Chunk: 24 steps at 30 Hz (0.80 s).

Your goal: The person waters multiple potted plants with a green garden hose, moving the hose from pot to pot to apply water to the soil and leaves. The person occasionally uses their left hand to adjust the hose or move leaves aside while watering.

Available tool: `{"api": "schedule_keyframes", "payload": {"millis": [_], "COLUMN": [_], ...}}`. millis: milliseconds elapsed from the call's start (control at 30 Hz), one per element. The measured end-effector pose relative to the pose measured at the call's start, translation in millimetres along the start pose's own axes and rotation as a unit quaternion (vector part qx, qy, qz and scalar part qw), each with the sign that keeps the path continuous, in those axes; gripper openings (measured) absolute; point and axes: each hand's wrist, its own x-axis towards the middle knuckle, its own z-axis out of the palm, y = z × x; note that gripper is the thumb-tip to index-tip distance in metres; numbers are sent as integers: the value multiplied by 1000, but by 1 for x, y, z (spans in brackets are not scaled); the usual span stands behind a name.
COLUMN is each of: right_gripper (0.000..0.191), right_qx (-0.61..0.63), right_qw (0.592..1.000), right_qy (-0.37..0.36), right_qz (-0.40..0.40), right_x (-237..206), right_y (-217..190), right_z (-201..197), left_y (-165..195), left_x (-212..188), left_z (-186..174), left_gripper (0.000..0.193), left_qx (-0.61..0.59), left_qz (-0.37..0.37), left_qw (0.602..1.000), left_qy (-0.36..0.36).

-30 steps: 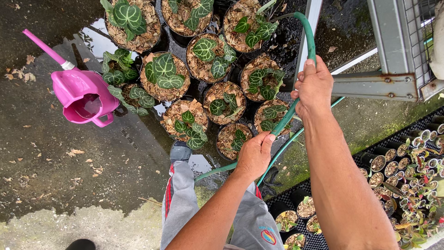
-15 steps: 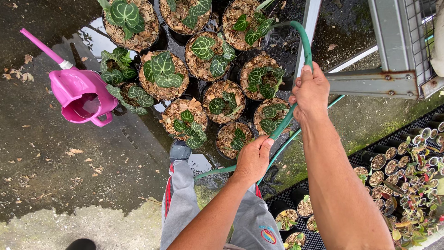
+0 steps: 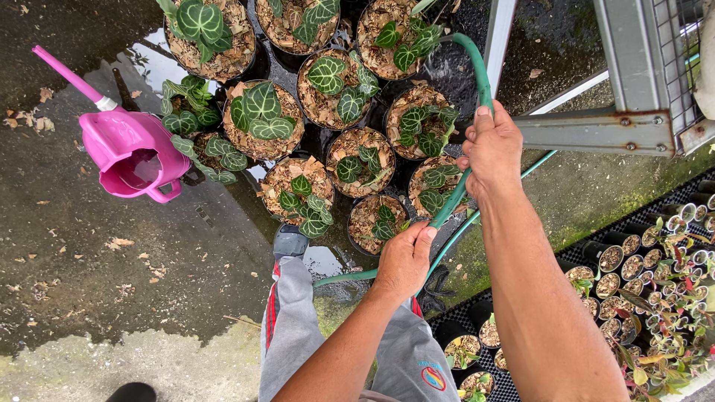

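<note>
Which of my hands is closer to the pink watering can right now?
Left. The left hand grips the green hose lower down, right of the pink watering can. The right hand holds the hose higher up and farther right, near the grey metal frame.

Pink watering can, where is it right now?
In the head view the pink watering can stands on the wet ground at upper left, just left of the potted plants, away from both hands on the green hose.

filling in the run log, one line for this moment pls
left hand grips green hose low | right hand grips it higher | hose end over potted plants
</note>
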Motion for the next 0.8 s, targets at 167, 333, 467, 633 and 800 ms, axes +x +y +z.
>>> {"api": "schedule_keyframes", "payload": {"millis": [167, 333, 467, 633, 800], "right_gripper": [27, 28, 28, 30, 34], "right_qx": [6, 10, 6, -3, -29], "right_qw": [1000, 1000, 1000, 1000, 999], "right_qy": [-3, -13, -1, 5, 15], "right_qz": [-1, -2, 6, 12, 22], "right_x": [0, 1, 0, -3, -8], "right_y": [4, 6, 6, 5, 6], "right_z": [1, 1, 1, 2, 2], "left_y": [-1, -2, -4, -7, -9], "left_x": [-2, -3, -3, -2, -4], "left_z": [0, -1, 0, 2, 3], "left_gripper": [37, 37, 38, 37, 38], "left_qx": [0, -4, -2, 0, 19], "left_qz": [-3, -11, -10, 2, -30], "left_qw": [1000, 1000, 1000, 1000, 999], "left_qy": [7, 3, -1, 4, -19]}}
